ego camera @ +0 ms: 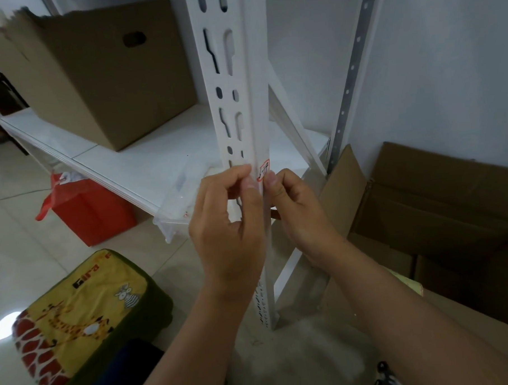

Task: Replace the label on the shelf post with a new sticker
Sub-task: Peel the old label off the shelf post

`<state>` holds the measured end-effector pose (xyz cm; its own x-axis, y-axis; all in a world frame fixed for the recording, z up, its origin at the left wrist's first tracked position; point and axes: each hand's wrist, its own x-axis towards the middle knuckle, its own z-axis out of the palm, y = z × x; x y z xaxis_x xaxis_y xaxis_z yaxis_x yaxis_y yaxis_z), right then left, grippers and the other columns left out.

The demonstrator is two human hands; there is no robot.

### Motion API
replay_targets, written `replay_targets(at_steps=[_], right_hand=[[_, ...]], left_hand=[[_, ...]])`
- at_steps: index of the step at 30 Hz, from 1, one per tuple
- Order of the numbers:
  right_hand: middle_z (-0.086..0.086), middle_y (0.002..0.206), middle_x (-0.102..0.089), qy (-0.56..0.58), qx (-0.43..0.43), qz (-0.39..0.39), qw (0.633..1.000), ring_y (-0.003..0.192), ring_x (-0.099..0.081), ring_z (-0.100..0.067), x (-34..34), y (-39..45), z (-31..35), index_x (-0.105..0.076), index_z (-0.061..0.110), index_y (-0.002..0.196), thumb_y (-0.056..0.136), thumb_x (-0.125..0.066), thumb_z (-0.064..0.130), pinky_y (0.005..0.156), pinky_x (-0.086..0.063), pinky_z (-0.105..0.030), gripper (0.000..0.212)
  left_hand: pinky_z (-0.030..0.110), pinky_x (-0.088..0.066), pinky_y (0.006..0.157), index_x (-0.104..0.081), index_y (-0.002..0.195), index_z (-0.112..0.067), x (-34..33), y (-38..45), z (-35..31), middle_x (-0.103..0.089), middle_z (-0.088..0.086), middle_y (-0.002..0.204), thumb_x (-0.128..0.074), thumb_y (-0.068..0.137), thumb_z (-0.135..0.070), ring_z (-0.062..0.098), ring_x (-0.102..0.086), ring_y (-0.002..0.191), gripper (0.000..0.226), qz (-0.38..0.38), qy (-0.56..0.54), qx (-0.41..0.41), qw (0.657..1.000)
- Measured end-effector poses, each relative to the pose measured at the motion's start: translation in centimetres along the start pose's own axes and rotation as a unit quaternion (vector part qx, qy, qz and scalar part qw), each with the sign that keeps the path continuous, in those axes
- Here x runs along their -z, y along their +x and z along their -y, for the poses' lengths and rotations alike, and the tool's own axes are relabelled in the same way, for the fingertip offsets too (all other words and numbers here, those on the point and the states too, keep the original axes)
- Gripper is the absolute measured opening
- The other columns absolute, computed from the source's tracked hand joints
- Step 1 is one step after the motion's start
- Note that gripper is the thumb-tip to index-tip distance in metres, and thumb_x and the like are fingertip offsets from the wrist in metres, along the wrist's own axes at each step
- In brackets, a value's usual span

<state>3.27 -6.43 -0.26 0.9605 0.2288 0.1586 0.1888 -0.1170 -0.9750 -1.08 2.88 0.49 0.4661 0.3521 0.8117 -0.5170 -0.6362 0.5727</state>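
Two hands, both mine, meet on the white shelf post (243, 111) at the height of its label. My left hand (228, 231) has its fingers curled, thumb and forefinger pinched together against the post's front corner, just left of the label; whether they hold a sticker edge or only press the metal is hidden by the fingers themselves. My right hand (297, 210) wraps the post from the other side, its thumb tip touching the lower edge of the label. The label (264, 170) is a small white sticker with a red border and handwritten characters, stuck upright on the post's right-hand face, just above my right thumb and beside my left fingertips. To do this step well, I judge a thumbnail should work under the lower corner and peel slowly along the post so the paper does not tear, while the other hand steadies the metal. Behind the post, a white shelf (146, 162) carries a brown cardboard box (90, 77). On the floor lie a red bag (87, 211), a yellow giraffe-print cushion (86, 313) and flattened cardboard (439, 201) at right.
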Motion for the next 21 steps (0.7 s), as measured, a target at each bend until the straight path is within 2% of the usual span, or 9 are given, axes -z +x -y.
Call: replay_targets(at_steps=[3,6,10,14,16,18,19,21], right_hand=[[-0.024,0.096,-0.060,0.000,0.001,-0.005,1.000,0.092,-0.060,-0.041,0.0,0.0,0.0,-0.053,0.005,0.093,0.070,-0.043,0.082,0.082,-0.049,-0.060,0.081],[-0.018,0.096,-0.062,-0.005,-0.001,-0.010,1.000,0.092,-0.062,-0.033,-0.1,-0.1,0.0,-0.054,0.005,0.094,0.074,-0.041,0.075,0.083,-0.051,-0.055,0.074],[-0.012,0.097,-0.065,-0.014,-0.003,-0.030,0.999,0.088,-0.065,-0.025,-0.7,-0.1,-0.2,-0.054,0.004,0.099,0.076,-0.038,0.067,0.079,-0.055,-0.044,0.069],[-0.021,0.096,-0.061,-0.005,0.017,-0.055,0.998,0.085,-0.060,-0.031,-1.3,-0.3,-0.3,-0.052,0.002,0.099,0.081,-0.036,0.062,0.073,-0.052,-0.039,0.064],[-0.023,0.092,-0.058,0.001,0.025,-0.058,0.998,0.079,-0.058,-0.032,-1.4,-0.4,-0.4,-0.050,0.001,0.097,0.081,-0.035,0.062,0.069,-0.052,-0.035,0.065],[-0.019,0.082,-0.056,0.012,0.035,-0.060,0.998,0.066,-0.054,-0.020,-1.6,-0.5,-0.4,-0.050,0.000,0.094,0.083,-0.034,0.059,0.060,-0.048,-0.023,0.062],[-0.015,0.077,-0.054,0.017,0.039,-0.061,0.997,0.063,-0.051,-0.013,-1.7,-0.5,-0.4,-0.050,0.000,0.093,0.083,-0.034,0.058,0.057,-0.045,-0.018,0.060],[-0.018,0.078,-0.053,0.028,0.037,-0.058,0.997,0.064,-0.050,-0.012,-1.9,-0.6,-0.4,-0.050,0.000,0.095,0.085,-0.034,0.056,0.057,-0.044,-0.016,0.059]], left_hand=[[0.011,-0.051,0.077,-0.066,0.106,-0.003,0.6,0.0,0.3,-0.067,0.001,0.094,-0.059,0.093,-0.011,0.008,-0.066,0.087,0.016,0.006,0.000,0.004,1.000],[0.012,-0.052,0.075,-0.063,0.106,-0.014,1.2,0.0,0.8,-0.068,-0.001,0.093,-0.062,0.092,-0.014,0.005,-0.068,0.084,0.014,0.001,-0.015,0.020,1.000],[0.013,-0.052,0.070,-0.062,0.093,-0.014,1.9,0.1,1.7,-0.066,-0.003,0.084,-0.065,0.089,-0.019,0.003,-0.066,0.078,0.007,-0.001,-0.031,0.050,0.998],[0.010,-0.044,0.059,-0.049,0.077,-0.019,2.5,0.3,2.7,-0.050,-0.016,0.070,-0.060,0.092,-0.018,-0.002,-0.052,0.063,0.018,0.017,-0.012,0.072,0.997],[0.009,-0.036,0.050,-0.042,0.067,-0.025,2.7,0.4,3.5,-0.041,-0.015,0.058,-0.054,0.097,-0.013,-0.001,-0.044,0.051,0.034,0.046,0.002,0.105,0.993],[0.010,-0.029,0.043,-0.036,0.056,-0.026,3.0,0.8,4.8,-0.033,-0.015,0.047,-0.051,0.100,-0.019,0.004,-0.038,0.041,0.046,0.104,0.048,0.140,0.984],[0.012,-0.027,0.043,-0.034,0.052,-0.023,3.1,1.1,5.6,-0.031,-0.013,0.044,-0.050,0.100,-0.025,0.007,-0.036,0.038,0.051,0.142,0.089,0.150,0.974],[0.018,-0.027,0.047,-0.034,0.051,-0.017,3.1,1.7,7.4,-0.033,-0.007,0.044,-0.045,0.102,-0.034,0.008,-0.031,0.040,0.055,0.213,0.164,0.176,0.947]])
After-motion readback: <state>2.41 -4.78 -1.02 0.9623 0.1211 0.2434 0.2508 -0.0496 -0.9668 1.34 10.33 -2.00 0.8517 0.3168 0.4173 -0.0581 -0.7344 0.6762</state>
